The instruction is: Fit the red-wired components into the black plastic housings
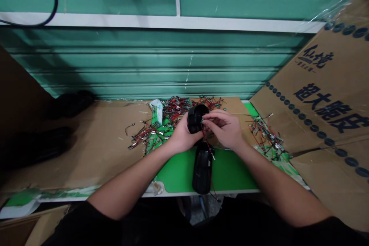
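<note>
Left hand [184, 135] grips a round black shell [193, 117] above the desk [230, 173]. Right hand [226, 127] has its fingers pinched on a small wired part [202, 120] at the shell's opening; can't tell if part touches shell. From the shell: longer black shell [201, 171] at 6 o'clock, main wire pile [176, 108] at 10, left pile [147, 132] at 9, right pile [268, 136] at 3, cardboard box [323, 84] beyond that.

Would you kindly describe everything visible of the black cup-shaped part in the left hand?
The black cup-shaped part looks like smooth, hollow plastic, with a rounded wall and dark interior, details unclear. It is held tilted above the green tabletop, opening partly facing the camera. The left hand grips it from the left and below; the right hand has fingertips at its opening.
</note>
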Demonstrator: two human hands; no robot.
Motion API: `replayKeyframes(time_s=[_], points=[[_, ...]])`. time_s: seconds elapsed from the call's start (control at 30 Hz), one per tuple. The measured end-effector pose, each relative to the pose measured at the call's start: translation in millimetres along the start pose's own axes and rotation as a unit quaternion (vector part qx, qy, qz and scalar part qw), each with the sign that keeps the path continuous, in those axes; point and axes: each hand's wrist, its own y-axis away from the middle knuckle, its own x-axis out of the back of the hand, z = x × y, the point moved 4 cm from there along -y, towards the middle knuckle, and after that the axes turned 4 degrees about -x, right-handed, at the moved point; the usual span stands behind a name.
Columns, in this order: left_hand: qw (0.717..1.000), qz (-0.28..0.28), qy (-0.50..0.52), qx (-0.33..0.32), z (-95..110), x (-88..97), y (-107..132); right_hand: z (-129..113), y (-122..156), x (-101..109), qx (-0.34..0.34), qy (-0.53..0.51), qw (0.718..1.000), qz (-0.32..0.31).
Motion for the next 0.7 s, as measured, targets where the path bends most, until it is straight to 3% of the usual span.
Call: replayKeyframes(time_s=[0.4,0.6,0.7], points=[[0.998,-0.006,-0.047,-0.045,0,-1.4,4,1,1,0,0.037,0.043,0.998,0.014],[0.992,0.004,-0.104,-0.076,3,-0.8,7,11,3,-6,-0.101,-0.078,0.992,0.009],[0.987,-0.001,-0.131,-0.093,11,-2.1,9,10,3,-7,-0.119,-0.081,0.989,-0.022]])
